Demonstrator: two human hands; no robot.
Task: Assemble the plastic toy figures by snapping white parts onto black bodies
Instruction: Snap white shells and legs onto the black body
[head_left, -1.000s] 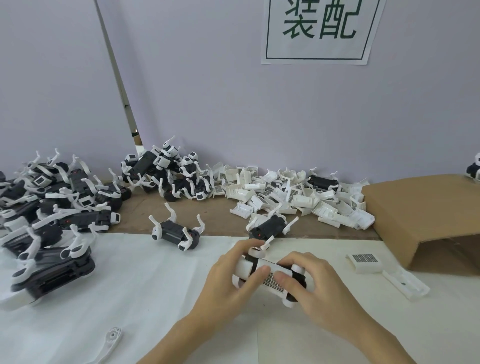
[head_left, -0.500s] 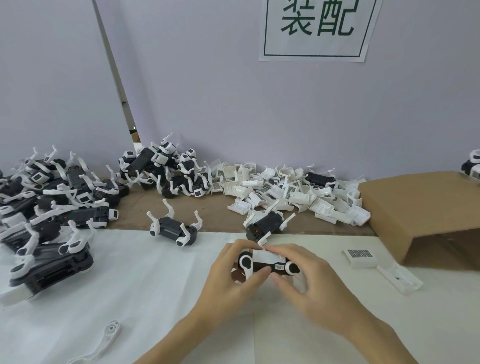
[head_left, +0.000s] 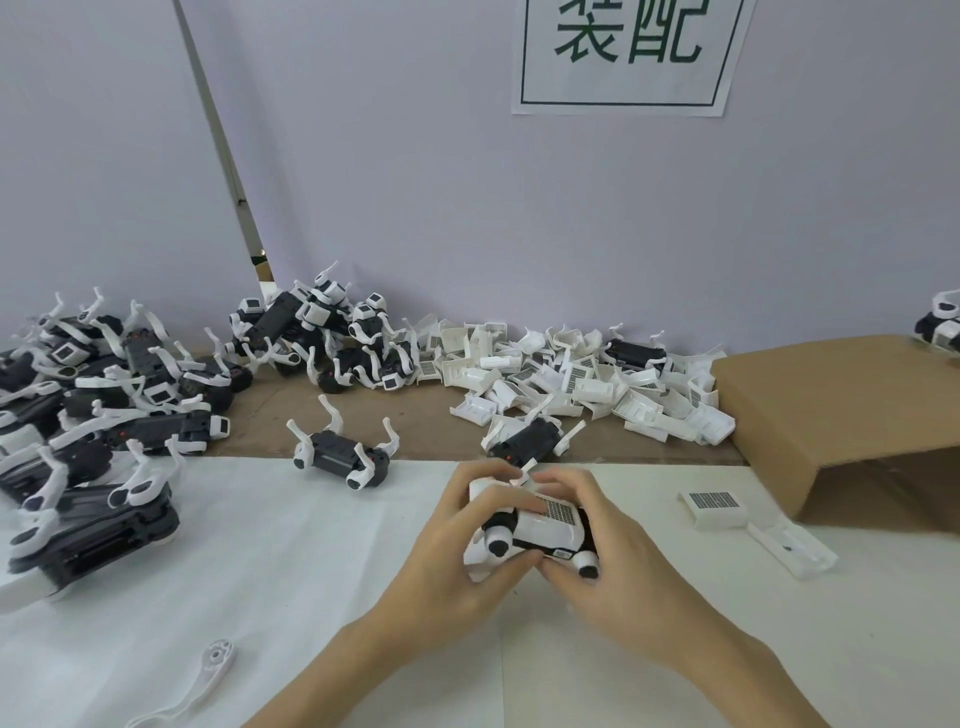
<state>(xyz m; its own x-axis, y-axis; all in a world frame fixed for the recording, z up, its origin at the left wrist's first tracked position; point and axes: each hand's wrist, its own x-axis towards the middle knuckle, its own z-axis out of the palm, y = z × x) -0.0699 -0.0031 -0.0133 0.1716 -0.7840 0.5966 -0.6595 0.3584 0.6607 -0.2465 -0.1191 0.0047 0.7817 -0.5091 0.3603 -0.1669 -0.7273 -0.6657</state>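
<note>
Both hands hold one toy figure (head_left: 540, 527) over the white sheet: a black body with a white grid-marked cover on top and white leg joints at its near corners. My left hand (head_left: 457, 561) grips its left side, fingers curled over the top and thumb at the front edge. My right hand (head_left: 613, 561) grips its right side, fingers over the far end. A pile of loose white covers (head_left: 571, 379) lies along the wall. Two black bodies with white legs stand close by, one (head_left: 343, 457) to the left and one (head_left: 530, 439) just beyond my hands.
Finished figures are heaped at the left (head_left: 93, 405) and back centre (head_left: 322, 338). A cardboard box (head_left: 841, 410) lies on its side at the right. Two loose white covers (head_left: 714, 506) (head_left: 789, 551) and a white leg piece (head_left: 208, 670) lie on the sheet.
The figure has been turned in my hands, so its white grid cover now faces up and toward me. Both hands keep their hold and have shifted slightly nearer.
</note>
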